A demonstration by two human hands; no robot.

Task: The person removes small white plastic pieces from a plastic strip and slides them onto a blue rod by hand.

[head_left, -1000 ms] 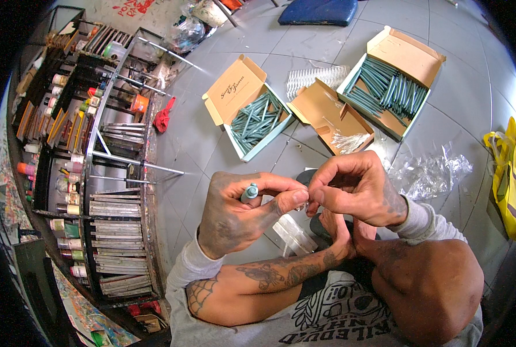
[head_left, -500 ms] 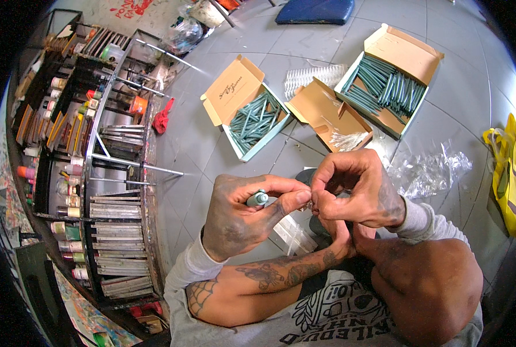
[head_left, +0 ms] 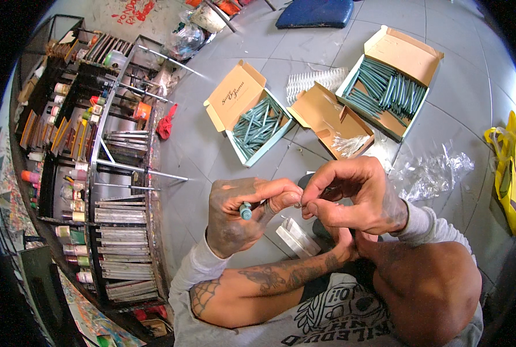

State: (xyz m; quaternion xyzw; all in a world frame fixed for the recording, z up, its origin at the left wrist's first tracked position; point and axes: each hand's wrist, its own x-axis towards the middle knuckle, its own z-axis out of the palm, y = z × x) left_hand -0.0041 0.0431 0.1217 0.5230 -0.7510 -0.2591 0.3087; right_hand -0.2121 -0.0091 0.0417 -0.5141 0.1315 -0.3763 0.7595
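My left hand is closed round a teal pen, whose rounded end sticks out between thumb and forefinger. Its thumb and fingertip also press together close to my right hand, which pinches at the same spot. Whatever small thing sits between the fingertips is too small to make out. Below the hands lies a long whitish, see-through packet. Beyond them stand an open box of loose teal pens and, on the right, a second open box full of such pens.
Between the pen boxes is a brown carton holding thin white pieces. Ridged clear plastic lies behind it, crumpled clear film at right, near a yellow bag. A paint-spattered shelf rack fills the left; a blue cushion lies far off.
My left hand has turned a little, so the pen's end now points more downward. Both hands' fingertips have shifted slightly left and still meet.
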